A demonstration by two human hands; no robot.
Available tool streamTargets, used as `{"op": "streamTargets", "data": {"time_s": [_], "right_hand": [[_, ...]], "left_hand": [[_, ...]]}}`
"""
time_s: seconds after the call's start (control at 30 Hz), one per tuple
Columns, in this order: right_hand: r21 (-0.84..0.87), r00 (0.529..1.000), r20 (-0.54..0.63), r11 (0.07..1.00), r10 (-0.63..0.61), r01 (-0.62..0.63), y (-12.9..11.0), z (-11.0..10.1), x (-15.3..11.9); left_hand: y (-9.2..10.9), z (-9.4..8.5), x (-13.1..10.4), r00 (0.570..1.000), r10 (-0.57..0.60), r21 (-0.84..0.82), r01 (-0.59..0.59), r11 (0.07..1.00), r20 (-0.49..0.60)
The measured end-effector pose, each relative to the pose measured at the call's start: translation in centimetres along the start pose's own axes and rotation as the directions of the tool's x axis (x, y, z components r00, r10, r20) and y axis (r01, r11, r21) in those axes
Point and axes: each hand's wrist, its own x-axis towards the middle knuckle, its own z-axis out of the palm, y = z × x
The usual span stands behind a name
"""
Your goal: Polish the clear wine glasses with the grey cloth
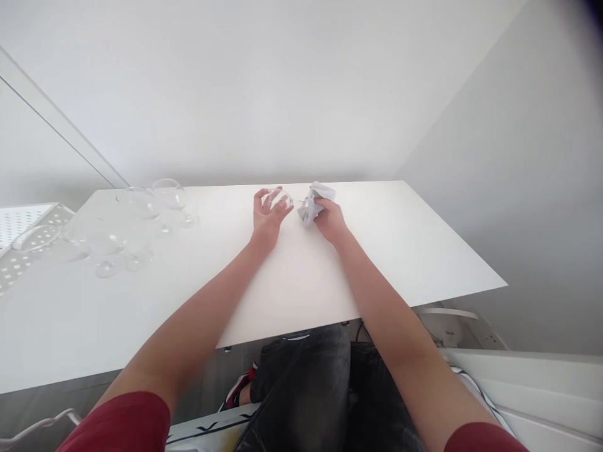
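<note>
My left hand is closed round the bowl of a clear stemmed wine glass, which lies sideways above the far part of the table with its stem pointing right. My right hand grips a crumpled pale grey cloth at the stem's far end. The cloth hides the foot of the glass. Both forearms reach across the white table.
Several clear stemmed glasses stand on the table's left part. Beyond them, at the left edge, is a white perforated rack or panel. A white wall rises right behind the table.
</note>
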Motion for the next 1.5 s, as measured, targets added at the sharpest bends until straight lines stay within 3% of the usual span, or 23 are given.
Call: {"op": "streamTargets", "data": {"time_s": [0.13,0.23,0.37,0.5,0.7,0.87,1.03,1.17,1.23,1.33,1.5], "right_hand": [[-0.035,0.996,0.033,0.996,0.084,-0.083,0.2,0.9,-0.5],[-0.038,0.989,0.027,0.989,0.144,-0.143,0.2,0.8,-0.5],[-0.016,0.987,0.052,0.988,0.153,-0.153,0.2,0.6,-0.4],[0.043,0.997,-0.044,0.997,0.066,-0.064,-0.4,-0.2,0.1],[0.016,0.989,-0.145,1.000,-0.002,0.004,-0.5,-1.1,0.7],[-0.125,0.910,-0.356,0.976,-0.213,0.180,0.3,-1.9,1.5],[-0.175,0.903,-0.320,0.954,-0.288,0.242,0.7,-2.6,1.9],[-0.012,0.986,-0.126,0.994,-0.105,0.104,0.4,-0.9,0.8],[-0.006,0.999,-0.035,1.000,-0.018,0.017,0.2,0.1,0.2],[-0.111,0.997,-0.074,0.994,-0.029,0.020,0.1,0.7,-0.4],[-0.342,0.964,-0.168,0.929,-0.206,0.140,0.4,0.3,-0.9]], "left_hand": [[0.3,0.9,-0.7,0.956,-0.145,0.049,0.137,0.989,0.256],[0.8,1.1,-0.8,0.938,-0.143,0.012,0.147,0.989,0.315],[0.9,1.0,-0.7,0.956,-0.126,0.001,0.130,0.992,0.264],[0.2,0.7,-0.6,0.983,-0.099,0.129,0.079,0.989,0.157],[-0.3,0.5,-0.5,0.987,-0.087,0.193,0.060,0.979,0.133],[-0.1,0.1,-0.1,0.997,-0.075,0.110,0.078,0.991,-0.028],[0.1,0.1,-0.1,0.997,-0.017,0.092,0.023,0.995,-0.069],[0.0,0.4,-0.3,0.999,-0.016,0.088,0.019,0.996,-0.036],[-0.2,0.4,-0.3,0.999,-0.043,0.119,0.042,0.992,0.004],[-0.5,0.3,-0.4,0.997,-0.070,0.207,0.071,0.976,-0.012],[-1.0,0.2,-0.7,0.996,-0.042,0.386,0.070,0.920,-0.081]]}}
